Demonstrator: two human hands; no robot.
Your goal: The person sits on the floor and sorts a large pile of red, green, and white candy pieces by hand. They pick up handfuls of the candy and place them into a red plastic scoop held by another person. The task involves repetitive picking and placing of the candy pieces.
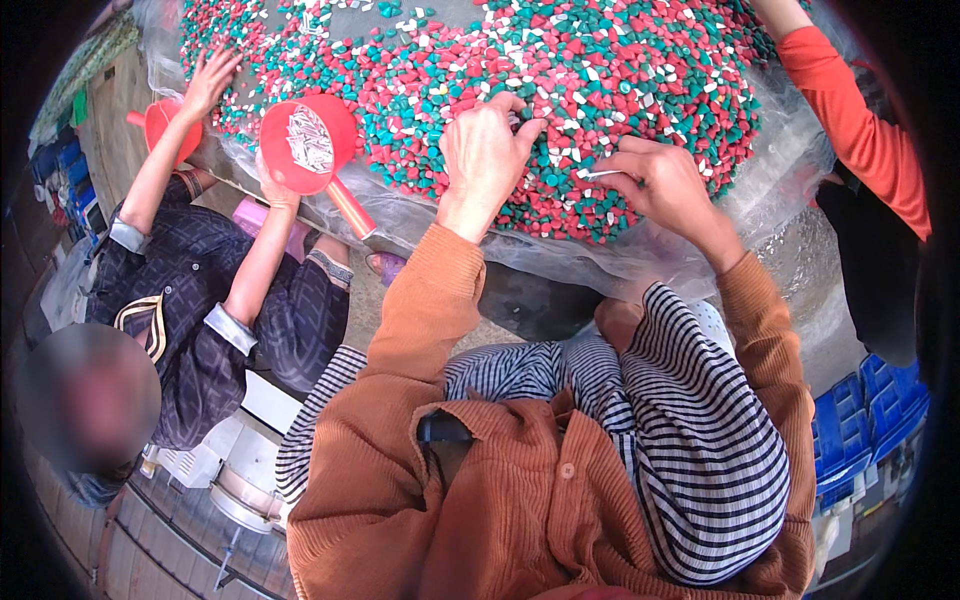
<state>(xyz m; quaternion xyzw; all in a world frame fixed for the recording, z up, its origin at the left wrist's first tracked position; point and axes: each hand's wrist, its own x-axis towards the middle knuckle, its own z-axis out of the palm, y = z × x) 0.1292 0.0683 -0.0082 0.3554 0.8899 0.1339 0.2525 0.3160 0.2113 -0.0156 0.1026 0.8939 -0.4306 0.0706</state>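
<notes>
A big heap of small red, teal and white plastic pieces (520,60) lies on a clear plastic sheet (420,215). My left hand (487,155) rests on the near edge of the heap, fingers curled down into the pieces. My right hand (655,180) is just to its right, thumb and forefinger pinched on a small white piece (598,174). Both my sleeves are rust-orange corduroy.
On my left a seated person holds a red scoop (310,140) with white pieces in it and reaches into the heap with the other hand (208,80); a second red scoop (160,122) lies beside. An orange-sleeved arm (850,120) comes in at the right. Blue crates (865,420) stand lower right.
</notes>
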